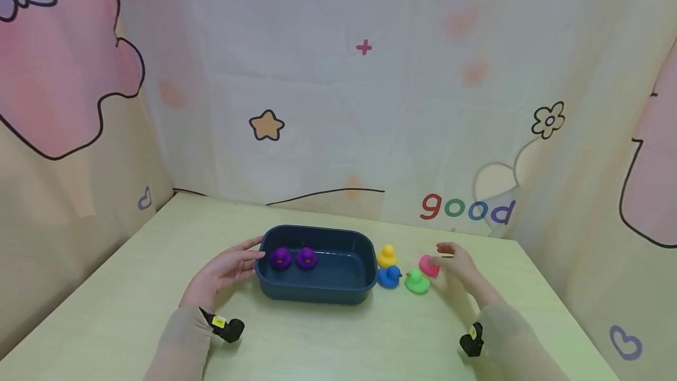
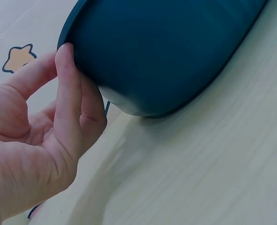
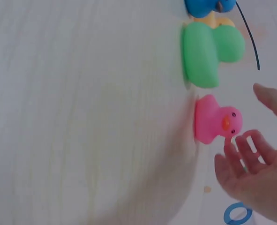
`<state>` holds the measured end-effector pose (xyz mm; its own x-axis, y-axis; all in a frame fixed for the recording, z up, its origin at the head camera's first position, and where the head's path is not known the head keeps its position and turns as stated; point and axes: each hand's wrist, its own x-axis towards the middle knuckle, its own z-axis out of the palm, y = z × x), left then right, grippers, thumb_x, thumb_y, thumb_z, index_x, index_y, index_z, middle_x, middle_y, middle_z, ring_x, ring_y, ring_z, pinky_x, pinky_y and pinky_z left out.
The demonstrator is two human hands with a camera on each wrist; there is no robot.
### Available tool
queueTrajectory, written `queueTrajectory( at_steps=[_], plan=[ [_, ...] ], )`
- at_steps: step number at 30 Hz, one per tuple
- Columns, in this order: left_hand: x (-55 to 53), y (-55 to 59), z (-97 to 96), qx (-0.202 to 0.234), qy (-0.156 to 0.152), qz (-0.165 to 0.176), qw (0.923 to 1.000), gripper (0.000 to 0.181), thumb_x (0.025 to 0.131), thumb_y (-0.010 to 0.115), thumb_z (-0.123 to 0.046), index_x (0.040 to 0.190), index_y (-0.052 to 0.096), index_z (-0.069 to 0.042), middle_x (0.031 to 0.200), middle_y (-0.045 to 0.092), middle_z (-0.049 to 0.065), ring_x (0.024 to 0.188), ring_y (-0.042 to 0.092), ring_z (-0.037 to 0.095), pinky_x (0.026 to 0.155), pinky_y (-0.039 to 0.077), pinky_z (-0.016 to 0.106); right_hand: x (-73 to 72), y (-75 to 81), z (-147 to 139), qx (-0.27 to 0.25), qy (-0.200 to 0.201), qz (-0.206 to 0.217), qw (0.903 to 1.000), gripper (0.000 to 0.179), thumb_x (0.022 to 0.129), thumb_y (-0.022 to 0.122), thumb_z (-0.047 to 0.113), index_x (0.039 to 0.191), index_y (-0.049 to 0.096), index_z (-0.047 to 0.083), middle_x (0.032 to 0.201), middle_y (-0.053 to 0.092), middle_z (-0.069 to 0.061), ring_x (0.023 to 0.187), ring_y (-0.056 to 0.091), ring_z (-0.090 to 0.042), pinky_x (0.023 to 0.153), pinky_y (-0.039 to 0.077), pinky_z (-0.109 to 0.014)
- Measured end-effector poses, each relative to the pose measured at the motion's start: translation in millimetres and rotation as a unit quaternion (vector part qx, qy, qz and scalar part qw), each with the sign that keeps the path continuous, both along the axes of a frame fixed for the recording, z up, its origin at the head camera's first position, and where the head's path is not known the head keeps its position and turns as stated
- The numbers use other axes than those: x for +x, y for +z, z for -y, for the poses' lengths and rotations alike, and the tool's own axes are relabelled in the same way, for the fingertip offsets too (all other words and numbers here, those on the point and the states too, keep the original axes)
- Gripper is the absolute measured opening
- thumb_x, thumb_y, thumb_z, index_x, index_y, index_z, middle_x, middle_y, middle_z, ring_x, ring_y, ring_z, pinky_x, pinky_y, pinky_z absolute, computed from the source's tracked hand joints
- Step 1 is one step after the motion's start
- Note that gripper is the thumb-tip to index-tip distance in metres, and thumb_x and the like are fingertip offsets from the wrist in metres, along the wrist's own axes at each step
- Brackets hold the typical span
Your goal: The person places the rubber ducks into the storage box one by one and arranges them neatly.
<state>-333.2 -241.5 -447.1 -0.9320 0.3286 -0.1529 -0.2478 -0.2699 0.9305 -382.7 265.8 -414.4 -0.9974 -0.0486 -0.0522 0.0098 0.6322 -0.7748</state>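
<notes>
A dark blue rectangular tub stands on the table with two purple rubber ducks inside, toward its left end. My left hand touches the tub's left side; in the left wrist view, the fingertips meet its outer wall just below the rim. Right of the tub, my right hand hovers by a pink rubber duck, fingers spread and relaxed around its head side, holding nothing. Close by sit a green duck, a blue duck and a yellow duck.
The pale wooden table meets a printed cloth backdrop behind, with more cloth on both sides. The blue and yellow ducks sit right beside the tub's right wall. A small black device is strapped at each wrist.
</notes>
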Motion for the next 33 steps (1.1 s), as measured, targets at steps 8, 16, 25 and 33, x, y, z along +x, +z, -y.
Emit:
queueTrajectory(
  at_steps=[8, 16, 25, 33],
  plan=[
    [-3.2, -3.1, 1.0, -0.004, 0.000, -0.002, 1.0000, 0.068, 0.100, 0.052, -0.006, 0.157, 0.015, -0.007, 0.088, 0.069, -0.004, 0.072, 0.067, 0.005, 0.066, 0.056, 0.016, 1.3, 1.2, -10.7, -0.023, 0.075, 0.003, 0.9969, 0.062, 0.094, 0.063, 0.017, 0.142, 0.036, -0.011, 0.145, 0.039, -0.033, 0.127, 0.046, -0.045, 0.103, 0.046, -0.051],
    [-2.5, -3.3, 1.2, -0.011, 0.004, -0.005, 0.9999, 0.067, 0.100, 0.052, -0.007, 0.157, 0.016, -0.007, 0.086, 0.067, -0.005, 0.071, 0.066, 0.004, 0.064, 0.055, 0.015, -3.5, -4.4, -15.0, -0.021, 0.087, 0.040, 0.9952, 0.066, 0.090, 0.067, 0.016, 0.145, 0.037, -0.005, 0.149, 0.037, -0.029, 0.126, 0.046, -0.042, 0.102, 0.044, -0.054],
    [-2.1, -3.5, 1.9, -0.010, 0.009, -0.002, 0.9999, 0.066, 0.100, 0.052, -0.007, 0.157, 0.017, -0.007, 0.085, 0.067, -0.005, 0.069, 0.065, 0.003, 0.065, 0.055, 0.015, -8.8, -13.6, -20.4, -0.031, 0.099, 0.051, 0.9932, 0.066, 0.087, 0.068, 0.004, 0.145, 0.038, -0.004, 0.150, 0.034, -0.030, 0.134, 0.037, -0.049, 0.108, 0.038, -0.058],
    [-1.7, -2.5, 0.8, -0.005, 0.003, -0.008, 1.0000, 0.066, 0.100, 0.050, -0.005, 0.156, 0.015, -0.005, 0.084, 0.068, -0.006, 0.070, 0.066, 0.003, 0.064, 0.055, 0.014, -11.6, -25.0, -25.3, -0.040, 0.113, 0.030, 0.9924, 0.060, 0.088, 0.066, 0.001, 0.142, 0.042, -0.007, 0.145, 0.041, -0.032, 0.130, 0.041, -0.046, 0.111, 0.031, -0.063]
  ],
)
